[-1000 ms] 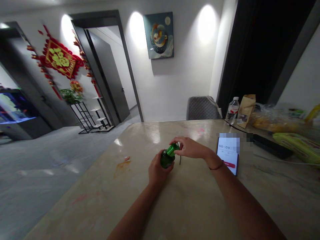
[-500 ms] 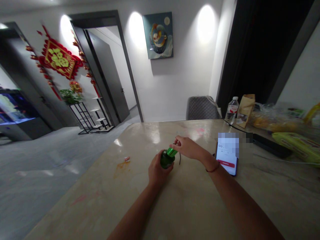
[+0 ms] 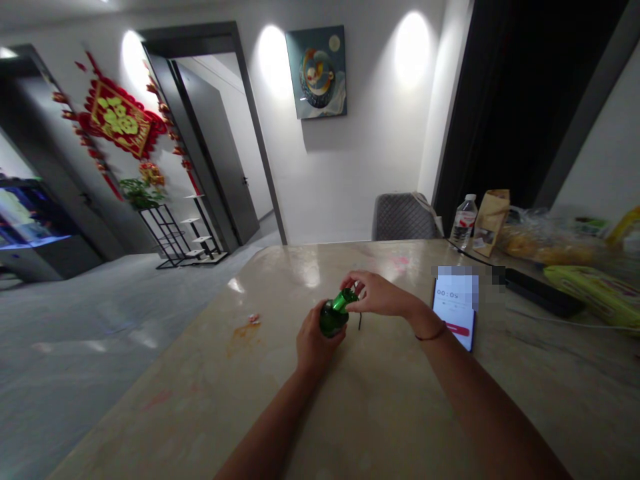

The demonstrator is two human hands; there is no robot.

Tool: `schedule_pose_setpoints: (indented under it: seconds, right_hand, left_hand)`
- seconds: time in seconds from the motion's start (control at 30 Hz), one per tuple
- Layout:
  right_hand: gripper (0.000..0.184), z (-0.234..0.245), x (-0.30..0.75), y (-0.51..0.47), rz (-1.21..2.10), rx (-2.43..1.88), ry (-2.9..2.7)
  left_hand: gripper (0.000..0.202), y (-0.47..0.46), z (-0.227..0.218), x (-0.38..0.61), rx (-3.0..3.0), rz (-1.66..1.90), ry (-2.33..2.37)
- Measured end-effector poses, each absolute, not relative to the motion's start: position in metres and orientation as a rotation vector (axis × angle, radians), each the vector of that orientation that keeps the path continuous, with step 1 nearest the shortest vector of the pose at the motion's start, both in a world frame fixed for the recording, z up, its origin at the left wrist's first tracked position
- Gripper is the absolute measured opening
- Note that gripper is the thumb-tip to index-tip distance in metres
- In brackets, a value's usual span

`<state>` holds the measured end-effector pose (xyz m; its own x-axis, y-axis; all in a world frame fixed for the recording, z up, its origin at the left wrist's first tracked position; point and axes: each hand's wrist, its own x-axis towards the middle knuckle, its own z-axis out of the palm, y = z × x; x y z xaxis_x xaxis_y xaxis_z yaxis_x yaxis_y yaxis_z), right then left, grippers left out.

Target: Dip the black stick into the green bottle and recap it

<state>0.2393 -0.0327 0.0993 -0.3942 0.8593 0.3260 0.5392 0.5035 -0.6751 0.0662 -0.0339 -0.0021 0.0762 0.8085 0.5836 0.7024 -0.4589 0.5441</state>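
Observation:
A small green glass bottle [image 3: 331, 320] leans on the table, its neck tilted up to the right. My left hand [image 3: 314, 337] is wrapped round the bottle's body. At its mouth is my right hand [image 3: 367, 292], with the thumb and fingers curled about the top of the neck. The fingers partly hide the rim, so whether they also pinch something small there is unclear. Just below my right hand a thin dark cord-like strip [image 3: 360, 321] shows against the table; its upper end is hidden.
On the marble-look table [image 3: 390, 400] a lit phone [image 3: 454, 307] lies right of my hands. Further right are a water bottle [image 3: 464, 221], a paper bag [image 3: 491, 221], a black case [image 3: 543, 291] and a yellow-green packet [image 3: 597, 293]. A crumpled wrapper [image 3: 254, 319] lies left.
My right hand's fingers have spread and shifted slightly down round the bottle's neck. The left hand and bottle have hardly moved.

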Motion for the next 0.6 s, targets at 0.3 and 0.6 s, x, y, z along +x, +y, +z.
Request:
schedule_pose_setpoints:
  seconds: [0.3,0.6]
  right_hand:
    - [0.032,0.099,0.226,-0.030,0.523,-1.390,-1.838]
    - [0.022,0.097,0.229,-0.031,0.589,-1.096,-1.943]
  left_hand:
    - [0.055,-0.034,-0.001,0.067,2.214,1.356,1.560]
    - [0.058,-0.033,-0.002,0.067,2.177,1.337,1.587]
